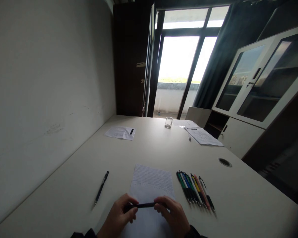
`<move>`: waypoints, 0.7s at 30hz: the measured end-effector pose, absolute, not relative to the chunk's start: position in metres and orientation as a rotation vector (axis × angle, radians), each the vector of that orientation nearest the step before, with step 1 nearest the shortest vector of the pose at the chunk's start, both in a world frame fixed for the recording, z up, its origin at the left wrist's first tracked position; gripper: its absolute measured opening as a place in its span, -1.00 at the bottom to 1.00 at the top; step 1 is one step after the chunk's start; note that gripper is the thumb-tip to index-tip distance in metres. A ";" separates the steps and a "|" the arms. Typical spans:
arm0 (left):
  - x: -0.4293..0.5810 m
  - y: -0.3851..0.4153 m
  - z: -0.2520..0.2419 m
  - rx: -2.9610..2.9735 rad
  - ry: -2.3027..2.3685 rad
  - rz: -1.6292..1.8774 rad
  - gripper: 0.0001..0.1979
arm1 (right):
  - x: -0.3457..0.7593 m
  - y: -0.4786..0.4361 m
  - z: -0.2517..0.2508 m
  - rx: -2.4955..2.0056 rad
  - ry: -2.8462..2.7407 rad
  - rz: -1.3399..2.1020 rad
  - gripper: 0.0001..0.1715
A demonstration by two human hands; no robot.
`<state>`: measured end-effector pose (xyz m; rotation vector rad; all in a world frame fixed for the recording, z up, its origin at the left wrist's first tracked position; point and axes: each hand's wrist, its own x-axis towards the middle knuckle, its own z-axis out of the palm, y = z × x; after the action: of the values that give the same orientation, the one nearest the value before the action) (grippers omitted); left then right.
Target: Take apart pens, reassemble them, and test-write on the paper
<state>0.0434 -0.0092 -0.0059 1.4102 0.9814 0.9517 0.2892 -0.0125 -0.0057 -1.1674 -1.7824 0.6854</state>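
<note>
"Over the paper (152,180) on our table (144,150), what are we holding?"

"We have the black pen (145,205), held roughly crosswise. Our left hand (120,210) pinches it near one end with thumb and fingers, and our right hand (172,211) pinches it near the other."

"Which step would we call that?"

"We'd judge it a two-handed hold, handling the pen rather than writing with it. We can't make out its tip, nor whether it touches the sheet."

"And what does the next move call for?"

"Probably one hand easing its pinch while the other bears the pen; we can't tell which. We'd want to mind the row of pens (196,190), side by side just right of the paper, and the lone pen (101,188) apart on the left."
</note>
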 end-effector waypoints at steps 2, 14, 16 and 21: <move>0.046 -0.010 0.002 1.552 1.021 0.952 -0.79 | 0.289 -0.013 -0.006 -1.196 -1.746 0.715 -0.68; 0.047 -0.013 0.024 1.830 1.017 0.910 -0.81 | 0.289 -0.020 0.001 -1.148 -1.713 0.648 -0.78; 0.047 -0.012 0.023 1.828 1.002 0.890 -0.81 | 0.287 -0.021 0.004 -1.116 -1.722 0.602 -0.79; 0.045 -0.012 0.015 1.876 0.960 0.870 -0.79 | 0.284 -0.022 0.009 -1.068 -1.780 0.510 -0.81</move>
<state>0.0450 -0.0118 0.0147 1.8757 0.9599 0.8701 0.2840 -0.0216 0.0085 -1.0675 -1.7796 0.5100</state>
